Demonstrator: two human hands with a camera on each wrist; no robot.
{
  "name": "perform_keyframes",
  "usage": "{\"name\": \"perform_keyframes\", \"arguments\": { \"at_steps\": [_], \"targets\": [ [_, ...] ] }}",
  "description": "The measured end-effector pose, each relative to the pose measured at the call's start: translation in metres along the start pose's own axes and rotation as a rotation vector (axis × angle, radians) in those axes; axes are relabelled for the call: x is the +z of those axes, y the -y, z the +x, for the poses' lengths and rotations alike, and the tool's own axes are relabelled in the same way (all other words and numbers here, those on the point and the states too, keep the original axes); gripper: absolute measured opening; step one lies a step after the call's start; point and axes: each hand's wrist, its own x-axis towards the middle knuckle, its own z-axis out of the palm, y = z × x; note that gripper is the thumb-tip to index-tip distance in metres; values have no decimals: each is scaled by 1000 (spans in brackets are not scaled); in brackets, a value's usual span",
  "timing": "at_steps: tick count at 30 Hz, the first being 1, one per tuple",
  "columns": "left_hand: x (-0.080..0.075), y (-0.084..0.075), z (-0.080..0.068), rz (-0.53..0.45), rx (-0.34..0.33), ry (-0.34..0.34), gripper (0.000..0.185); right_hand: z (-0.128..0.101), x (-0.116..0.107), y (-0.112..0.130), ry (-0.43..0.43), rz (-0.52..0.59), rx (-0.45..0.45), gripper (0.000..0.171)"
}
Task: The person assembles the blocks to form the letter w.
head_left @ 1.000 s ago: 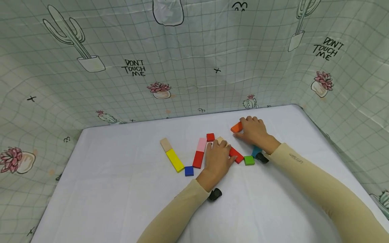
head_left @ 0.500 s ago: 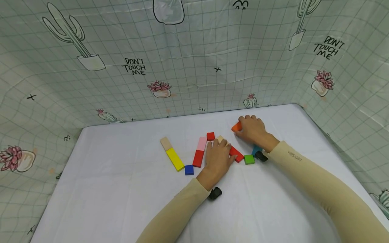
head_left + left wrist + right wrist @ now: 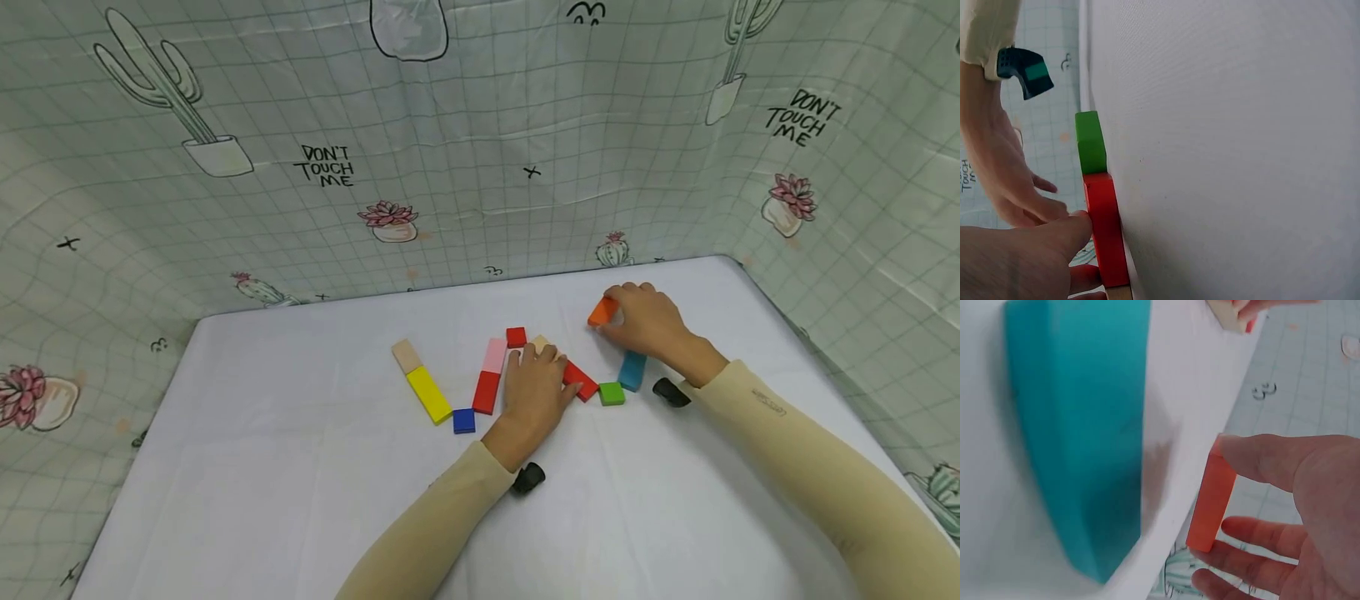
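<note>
My right hand (image 3: pixel 647 323) pinches an orange block (image 3: pixel 602 311) (image 3: pixel 1212 499) between thumb and fingers, just above the white table (image 3: pixel 300 500). A teal block (image 3: pixel 633 370) (image 3: pixel 1079 425) lies on the table below that hand. My left hand (image 3: pixel 534 386) rests flat over a long red block (image 3: pixel 582 382) (image 3: pixel 1107 228), its thumb against the block's side. A green cube (image 3: pixel 612 393) (image 3: pixel 1090 141) sits at the red block's end. A tan block (image 3: pixel 540 342) peeks out beyond the left fingertips.
Left of my hands lie a small red cube (image 3: pixel 516 337), a pink block (image 3: pixel 495 355) joined to a red block (image 3: pixel 487 392), a blue cube (image 3: pixel 464 421), and a yellow block (image 3: pixel 429 394) with a tan block (image 3: pixel 407 356). A cactus-print cloth wall (image 3: pixel 465 142) encloses the table.
My right hand has carried the orange block to the right and slightly away, uncovering the teal block. The left hand has stayed on the red block.
</note>
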Motion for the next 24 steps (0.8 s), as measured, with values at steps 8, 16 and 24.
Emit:
{"name": "perform_keyframes", "arguments": {
  "at_steps": [8, 16, 24],
  "targets": [
    [1, 0, -1, 11, 7, -19, 53, -14, -8, -27, -18, 30, -14, 56],
    [0, 0, -2, -6, 12, -35, 53, -18, -11, -51, -26, 57, 12, 60],
    [0, 1, -1, -12, 18, -38, 52, -22, -10, -70, -35, 47, 20, 59]
  ]
}}
